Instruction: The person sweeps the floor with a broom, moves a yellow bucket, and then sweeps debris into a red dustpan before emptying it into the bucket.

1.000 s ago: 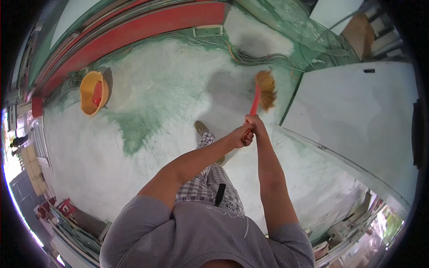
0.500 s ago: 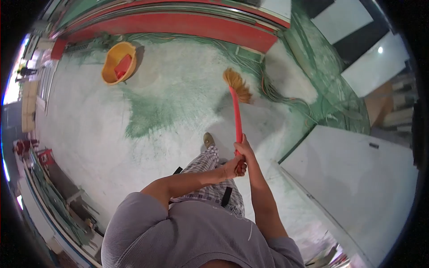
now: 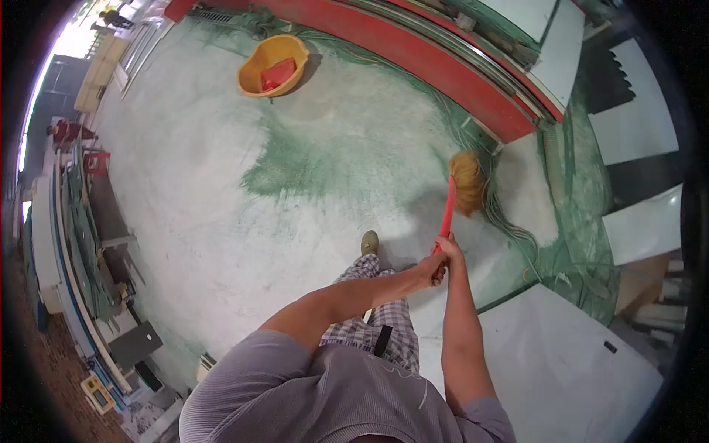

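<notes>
A broom with tan bristles [image 3: 467, 184] and a red handle [image 3: 447, 212] reaches out ahead of me. My right hand [image 3: 451, 246] is wrapped round the handle on the bristle side. Just behind it, closer to my body, my left hand [image 3: 433, 271] grips the same handle with its fingers curled. The bristles spread beside the cables [image 3: 502, 214] and overlap them in this view. White powder covers much of the floor [image 3: 207, 244], with a green patch [image 3: 295, 164] showing left of the broom.
A yellow tub [image 3: 249, 77] holds a red dustpan-like piece [image 3: 278, 74]. Along the back runs a red machine base [image 3: 399, 59]. A large white panel [image 3: 561, 362] lies at my right. On the left stand a long rack [image 3: 81, 236] and a person in red [image 3: 68, 132].
The view has turned, shifting the tub and machine base rightward. The broom's bristles have moved right, closer to the cables. Both hands keep their hold on the handle.
</notes>
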`<state>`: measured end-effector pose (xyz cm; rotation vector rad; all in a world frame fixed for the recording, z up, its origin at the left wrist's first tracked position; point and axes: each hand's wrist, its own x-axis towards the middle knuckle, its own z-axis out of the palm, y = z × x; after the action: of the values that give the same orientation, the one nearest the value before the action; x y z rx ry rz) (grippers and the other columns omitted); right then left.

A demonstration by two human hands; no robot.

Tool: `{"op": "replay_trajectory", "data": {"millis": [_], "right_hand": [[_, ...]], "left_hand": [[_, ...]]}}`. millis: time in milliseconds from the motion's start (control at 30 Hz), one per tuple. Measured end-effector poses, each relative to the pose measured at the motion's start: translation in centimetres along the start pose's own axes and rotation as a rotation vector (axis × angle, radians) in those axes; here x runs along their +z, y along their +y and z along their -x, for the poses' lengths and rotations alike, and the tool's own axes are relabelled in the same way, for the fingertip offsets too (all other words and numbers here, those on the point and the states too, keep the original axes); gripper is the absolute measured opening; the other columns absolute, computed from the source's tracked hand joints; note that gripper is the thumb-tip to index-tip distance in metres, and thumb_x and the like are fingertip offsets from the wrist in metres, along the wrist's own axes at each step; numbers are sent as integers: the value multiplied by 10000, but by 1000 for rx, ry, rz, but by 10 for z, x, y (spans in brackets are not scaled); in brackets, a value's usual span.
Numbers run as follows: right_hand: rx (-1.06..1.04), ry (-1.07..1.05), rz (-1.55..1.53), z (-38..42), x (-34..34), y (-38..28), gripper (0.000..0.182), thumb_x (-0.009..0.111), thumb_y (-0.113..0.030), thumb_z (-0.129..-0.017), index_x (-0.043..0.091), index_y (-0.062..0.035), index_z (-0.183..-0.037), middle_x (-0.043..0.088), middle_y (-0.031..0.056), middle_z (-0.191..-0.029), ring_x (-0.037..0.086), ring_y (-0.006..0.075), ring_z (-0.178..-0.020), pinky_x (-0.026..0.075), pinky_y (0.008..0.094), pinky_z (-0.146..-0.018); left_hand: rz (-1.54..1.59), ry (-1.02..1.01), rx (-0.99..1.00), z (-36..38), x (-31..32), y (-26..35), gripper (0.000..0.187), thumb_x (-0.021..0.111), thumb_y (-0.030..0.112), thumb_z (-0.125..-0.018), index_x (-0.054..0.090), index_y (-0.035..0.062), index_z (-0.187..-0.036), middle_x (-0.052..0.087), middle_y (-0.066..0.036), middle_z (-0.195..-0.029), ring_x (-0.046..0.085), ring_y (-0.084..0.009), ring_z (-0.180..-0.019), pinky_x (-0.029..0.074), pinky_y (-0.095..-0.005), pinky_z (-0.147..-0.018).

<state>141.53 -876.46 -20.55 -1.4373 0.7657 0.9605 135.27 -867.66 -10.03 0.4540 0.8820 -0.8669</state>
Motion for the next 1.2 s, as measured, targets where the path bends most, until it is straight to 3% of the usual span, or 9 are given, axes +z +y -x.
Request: {"op": "replay_trajectory", "data": {"millis": [100,233,433,500,633,800,933,1067,1200], "right_hand": [[-71,-91,-22,-4,19,-10,298,448,-5,-676,253,-126,-865,371,85,-599,420,171,-403,372,311,-316],[-94,-2,395,-22,47,8,414,492,-94,-660,264,-116,-1006,441,94,-619,448,181,-427,383,317,-353],[-207,-413,259,14,64,27,379,459,-91,-688,319,-106,-1040,414,35,-558,438,135,-440,383,275,-372],[-267,-520,127,35,58,32,401,454,-74,-718,281,-141,-1072,407,23,-564,424,113,-438,381,252,-383],[-14,-595,-42,115,27,24,456,465,-87,-732,248,-157,-1128,417,25,-596,415,91,-456,376,227,-385],[139,-478,-124,186,-35,52,575,452,-101,-766,156,-258,-1234,411,34,-672,384,65,-465,372,208,-416],[267,-246,-224,214,-60,63,390,484,-98,-739,300,-191,-1070,395,12,-611,385,63,-454,369,204,-395],[532,-203,-588,166,-74,89,190,502,-120,-737,354,-140,-855,387,-2,-585,380,70,-456,366,201,-408],[460,-274,-387,129,-19,84,176,507,-133,-735,341,-126,-789,382,-6,-573,393,89,-466,364,215,-414]], "left_hand": [[107,11,33,1,-9,12,223,480,269,-719,376,136,-573,303,48,-450,267,-64,-357,197,-205,-338],[240,16,112,2,-40,4,192,492,240,-701,380,143,-579,274,61,-451,242,-53,-356,170,-204,-333],[102,158,351,34,-38,-34,176,468,284,-722,416,120,-685,339,21,-515,322,-93,-406,268,-228,-372],[64,237,280,45,-23,-44,194,456,288,-725,422,98,-705,370,1,-510,373,-114,-413,315,-240,-387],[-46,251,239,64,1,-83,243,449,290,-726,443,47,-734,436,-42,-535,449,-155,-427,364,-279,-386],[-85,-54,-98,80,28,-142,317,473,273,-708,452,-36,-779,510,-110,-611,525,-212,-468,428,-335,-390],[-65,-192,-363,86,41,-146,272,549,293,-694,464,46,-770,479,-58,-614,505,-183,-466,438,-276,-431],[-53,-159,-304,70,26,-129,230,543,270,-694,432,69,-686,423,-30,-485,426,-125,-383,339,-241,-362],[17,-72,-194,68,-18,-98,216,518,275,-681,425,85,-635,431,-39,-521,415,-135,-382,364,-259,-372]]}}
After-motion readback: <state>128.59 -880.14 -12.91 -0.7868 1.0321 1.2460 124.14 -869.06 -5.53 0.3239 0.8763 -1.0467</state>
